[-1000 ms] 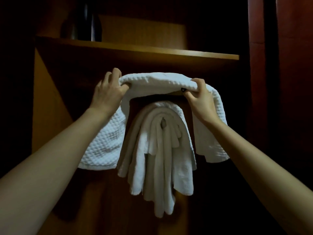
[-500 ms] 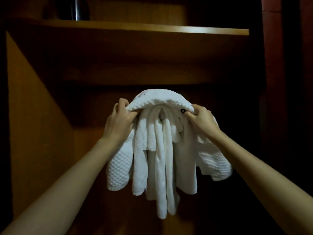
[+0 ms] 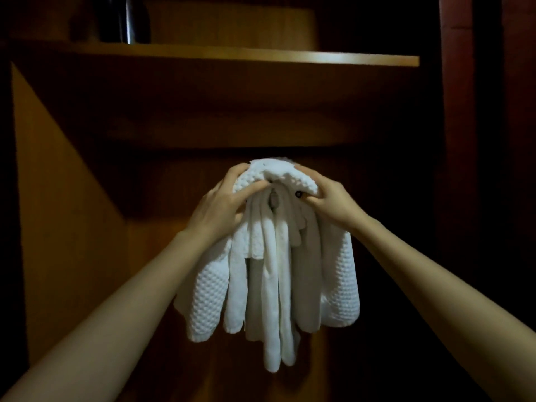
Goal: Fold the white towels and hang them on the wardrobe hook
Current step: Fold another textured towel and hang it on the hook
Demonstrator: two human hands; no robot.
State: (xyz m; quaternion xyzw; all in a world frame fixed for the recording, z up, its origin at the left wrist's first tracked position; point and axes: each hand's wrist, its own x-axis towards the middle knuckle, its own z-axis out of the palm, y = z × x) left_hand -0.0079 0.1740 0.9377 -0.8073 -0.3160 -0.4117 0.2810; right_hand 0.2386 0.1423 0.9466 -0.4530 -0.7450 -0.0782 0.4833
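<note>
A white waffle-weave towel (image 3: 207, 297) is draped over the top of smoother white towels (image 3: 272, 285) that hang in long folds from a small metal wardrobe hook (image 3: 273, 200). My left hand (image 3: 220, 207) grips the waffle towel's top left part, fingers curled into the cloth. My right hand (image 3: 330, 201) pinches its top right edge. The two hands sit close together on either side of the hook. The waffle towel's ends hang down left and right of the bundle.
A wooden shelf (image 3: 261, 58) runs across above the hook, with a dark cylindrical object (image 3: 124, 20) standing on it. A slanted wooden side panel (image 3: 58, 198) is on the left. A dark reddish wardrobe frame (image 3: 452, 140) rises on the right.
Both hands lowered the waffle towel onto the hung towels and drew closer together at the hook. The towel's ends now hang narrower and longer on both sides.
</note>
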